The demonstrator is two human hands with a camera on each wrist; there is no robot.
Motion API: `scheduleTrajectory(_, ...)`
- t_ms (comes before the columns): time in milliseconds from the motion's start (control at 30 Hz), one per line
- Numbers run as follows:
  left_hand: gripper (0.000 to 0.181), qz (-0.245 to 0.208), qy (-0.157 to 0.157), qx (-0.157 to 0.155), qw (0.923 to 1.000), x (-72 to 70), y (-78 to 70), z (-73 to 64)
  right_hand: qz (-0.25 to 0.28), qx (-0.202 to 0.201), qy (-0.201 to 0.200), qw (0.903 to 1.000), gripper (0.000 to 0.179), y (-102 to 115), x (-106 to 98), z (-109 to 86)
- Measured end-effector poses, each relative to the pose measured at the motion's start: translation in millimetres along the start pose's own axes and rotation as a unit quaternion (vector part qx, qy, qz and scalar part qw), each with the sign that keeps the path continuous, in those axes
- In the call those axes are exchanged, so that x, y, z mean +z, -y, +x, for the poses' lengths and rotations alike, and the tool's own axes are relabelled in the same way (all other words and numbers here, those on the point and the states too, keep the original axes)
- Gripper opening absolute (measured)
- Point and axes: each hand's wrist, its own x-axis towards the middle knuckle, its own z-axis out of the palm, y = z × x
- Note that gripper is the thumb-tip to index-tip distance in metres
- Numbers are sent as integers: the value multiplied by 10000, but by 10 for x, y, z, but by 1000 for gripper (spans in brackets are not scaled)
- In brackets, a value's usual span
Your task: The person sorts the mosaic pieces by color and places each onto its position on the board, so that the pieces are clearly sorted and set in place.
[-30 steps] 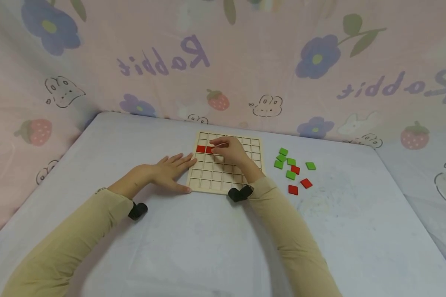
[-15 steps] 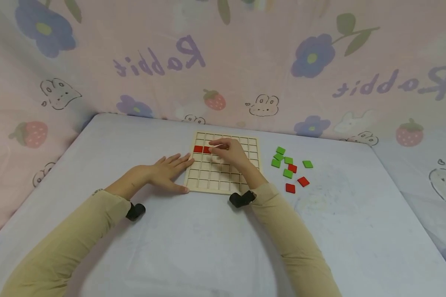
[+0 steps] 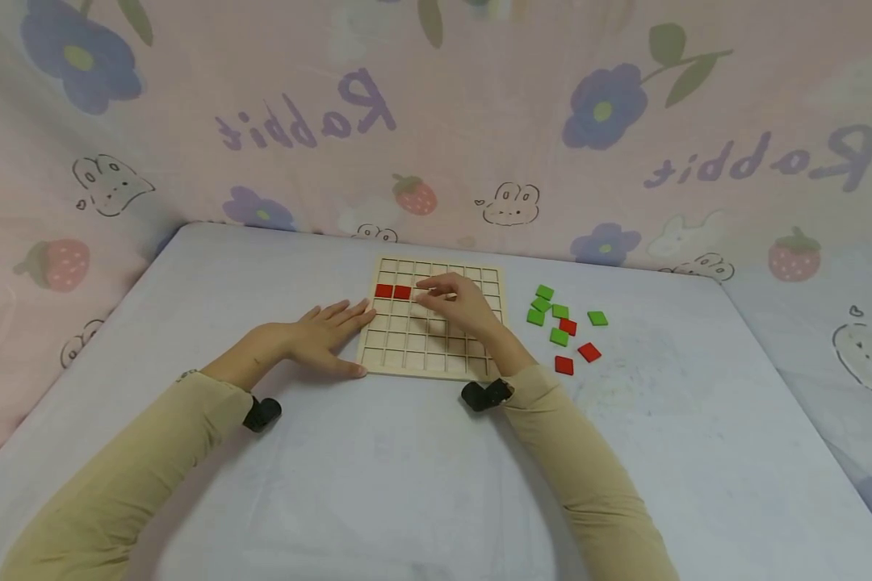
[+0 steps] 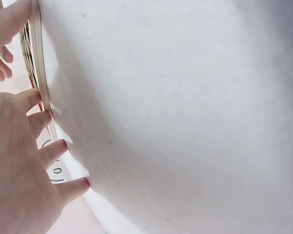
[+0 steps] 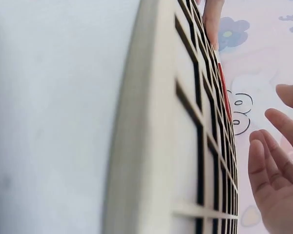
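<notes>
A square wooden grid board (image 3: 417,362) lies on the table. Two red square tiles, one in the leftmost cell (image 3: 383,291) and one beside it (image 3: 402,293), sit in the same row towards its far side. My left hand (image 3: 320,339) lies spread at the board's left edge, thumb near the front corner; in the left wrist view its fingertips (image 4: 79,187) touch down along that edge. Above the board, just right of the second tile, hovers my right hand (image 3: 465,305). Its fingers (image 5: 283,124) are loosely bent and apart, with nothing between them in the right wrist view.
Right of the board lie several loose green tiles (image 3: 535,317) and three red ones (image 3: 563,365), some touching. A patterned cloth (image 3: 436,121) hangs behind the white table (image 3: 378,476).
My right hand has drawn slightly right, off the second red tile, which now shows whole. My left hand stays at the board's edge. The head view has shifted a little.
</notes>
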Motion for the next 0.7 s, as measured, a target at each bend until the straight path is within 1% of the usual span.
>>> scheduleTrajectory(167,94,21,18,-63,10000,-6,-13,-10,-110,14,-23,9999,35,-34,-29,-28)
scheduleTrajectory(367,94,13,30,-91,10000,-5,-13,-12,-84,9,-31,10000,35,-53,-77,-65)
scheduleTrajectory(600,94,-4,30,-69,10000,-7,-12,-12,-153,-124,-170,9997,33,-93,-196,-123)
scheduleTrajectory(700,94,-15,32,-53,10000,-7,-13,-5,-214,-106,-179,9996,34,-117,-241,-150)
